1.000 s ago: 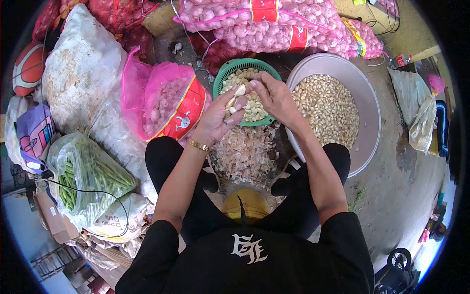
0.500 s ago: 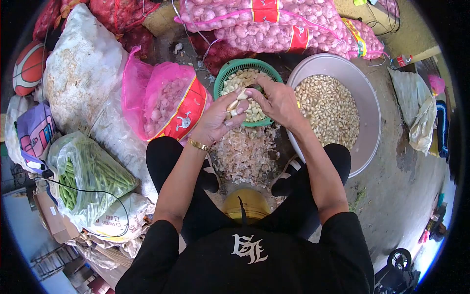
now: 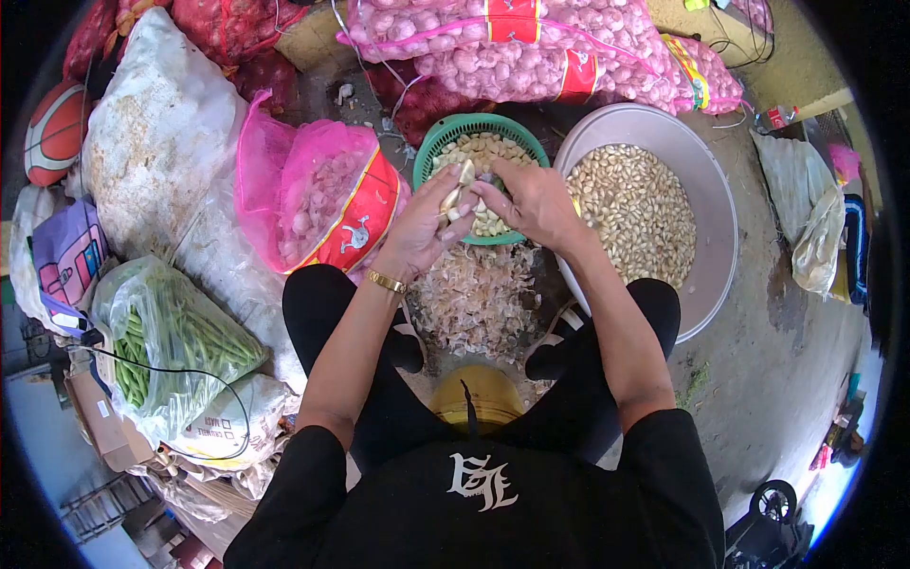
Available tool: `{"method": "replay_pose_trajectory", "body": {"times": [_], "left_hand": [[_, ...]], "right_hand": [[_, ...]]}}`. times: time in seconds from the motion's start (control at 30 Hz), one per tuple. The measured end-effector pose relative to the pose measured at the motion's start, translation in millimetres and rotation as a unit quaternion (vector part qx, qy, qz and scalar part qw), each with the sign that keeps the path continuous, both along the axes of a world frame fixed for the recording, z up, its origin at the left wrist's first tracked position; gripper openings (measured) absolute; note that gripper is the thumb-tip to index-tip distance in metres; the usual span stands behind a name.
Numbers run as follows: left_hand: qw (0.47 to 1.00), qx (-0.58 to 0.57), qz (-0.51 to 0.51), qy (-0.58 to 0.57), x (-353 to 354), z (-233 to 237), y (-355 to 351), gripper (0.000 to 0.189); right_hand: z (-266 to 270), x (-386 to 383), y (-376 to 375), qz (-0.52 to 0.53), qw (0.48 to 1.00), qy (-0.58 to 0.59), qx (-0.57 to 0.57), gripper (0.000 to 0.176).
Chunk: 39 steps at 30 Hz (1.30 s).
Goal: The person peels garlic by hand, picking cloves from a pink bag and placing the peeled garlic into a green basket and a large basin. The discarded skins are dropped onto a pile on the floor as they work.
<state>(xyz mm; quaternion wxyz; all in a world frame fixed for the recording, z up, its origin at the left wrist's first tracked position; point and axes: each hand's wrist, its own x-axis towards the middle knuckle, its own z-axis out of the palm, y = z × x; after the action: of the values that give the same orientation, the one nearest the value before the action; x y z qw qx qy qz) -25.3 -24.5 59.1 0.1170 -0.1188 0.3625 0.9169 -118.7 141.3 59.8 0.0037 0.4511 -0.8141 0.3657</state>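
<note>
My left hand (image 3: 422,228), with a gold bracelet at the wrist, is closed around several pale garlic cloves (image 3: 465,173). Its fingertips meet those of my right hand (image 3: 542,204), which is bent in a pinch beside the cloves. Something small and dark shows at the right fingers, too hidden to name. Both hands hover over a green plastic basket (image 3: 424,163) that holds peeled cloves. To the right, a large pale tub (image 3: 718,237) contains many cloves with tan skins. Loose garlic skins (image 3: 479,299) lie heaped on the floor below my hands, between my feet.
An opened pink mesh sack of garlic (image 3: 318,204) stands on the left, near a large white sack (image 3: 156,114). Full garlic sacks (image 3: 597,57) lie along the back. A plastic bag of green beans (image 3: 180,341) and a basketball (image 3: 55,133) sit farther left.
My right hand has shifted slightly down and its fingers have turned. One clove in my left hand now stands more upright between the fingertips. The containers have not moved.
</note>
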Motion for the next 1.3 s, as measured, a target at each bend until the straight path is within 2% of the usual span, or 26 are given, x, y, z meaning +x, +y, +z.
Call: {"method": "replay_pose_trajectory", "body": {"times": [0.1, 0.17, 0.2, 0.27, 0.3, 0.37, 0.4, 0.47, 0.6, 0.67, 0.73, 0.8, 0.87, 0.9, 0.97, 1.2, 1.27, 1.3], "left_hand": [[0.999, -0.008, 0.028, 0.019, -1, 1, -4, 0.022], [0.998, -0.042, 0.051, 0.013, -2, 4, -1, 0.022], [0.994, -0.075, 0.074, 0.007, -2, 6, 1, 0.022], [0.993, -0.096, 0.075, 0.009, -2, 6, 6, 0.025], [0.990, -0.117, 0.076, 0.013, -2, 6, 7, 0.030], [0.993, -0.096, 0.067, 0.013, -2, 5, 6, 0.032], [0.996, -0.074, 0.058, 0.014, -1, 4, 5, 0.033], [0.997, -0.047, 0.056, 0.011, -1, 2, 4, 0.035], [0.999, 0.001, 0.054, -0.002, -3, 1, 4, 0.034], [0.997, -0.036, 0.070, -0.005, -5, -1, 8, 0.031], [0.993, -0.074, 0.087, -0.007, -7, -4, 12, 0.029], [0.972, -0.212, 0.097, 0.031, -8, -8, 14, 0.025], [0.969, -0.219, 0.100, 0.059, -8, -10, 11, 0.025], [0.965, -0.225, 0.102, 0.086, -9, -8, 11, 0.025], [0.964, -0.225, 0.107, 0.093, -8, -4, 13, 0.026], [0.946, -0.277, 0.120, 0.119, -7, -8, 7, 0.020], [0.930, -0.320, 0.124, 0.130, -6, -9, 5, 0.019], [0.913, -0.361, 0.127, 0.142, -6, -8, 5, 0.019]], "right_hand": [[4, 2, 1, 0.013, 1.000, 0.000, 0.028, 0.028], [0, 3, -2, -0.059, 0.988, -0.106, -0.092, 0.034], [1, 3, -3, -0.059, 0.988, -0.106, -0.092, 0.034], [2, 2, -6, -0.061, 0.969, -0.194, -0.139, 0.034], [-4, -1, -8, -0.061, 0.969, -0.194, -0.140, 0.034], [-23, -4, -11, -0.126, 0.965, -0.176, -0.151, 0.036], [-18, -3, -9, -0.126, 0.965, -0.176, -0.151, 0.036], [-6, -3, -2, -0.214, 0.962, -0.166, -0.040, 0.037], [-9, -6, -4, -0.198, 0.954, -0.211, -0.080, 0.032], [-4, -1, -8, -0.094, 0.907, -0.358, -0.202, 0.026], [-5, 1, -9, -0.076, 0.909, -0.360, -0.196, 0.024], [-5, 3, -10, -0.058, 0.911, -0.361, -0.191, 0.022], [-7, 4, -12, -0.042, 0.846, -0.475, -0.239, 0.023], [-2, 3, -11, -0.042, 0.846, -0.475, -0.239, 0.023], [10, 0, -6, -0.089, 0.828, -0.530, -0.163, 0.024], [16, -1, -6, -0.081, 0.825, -0.541, -0.141, 0.021], [15, 2, -8, -0.060, 0.827, -0.513, -0.224, 0.018], [16, 2, -8, -0.060, 0.827, -0.512, -0.224, 0.018]]}}
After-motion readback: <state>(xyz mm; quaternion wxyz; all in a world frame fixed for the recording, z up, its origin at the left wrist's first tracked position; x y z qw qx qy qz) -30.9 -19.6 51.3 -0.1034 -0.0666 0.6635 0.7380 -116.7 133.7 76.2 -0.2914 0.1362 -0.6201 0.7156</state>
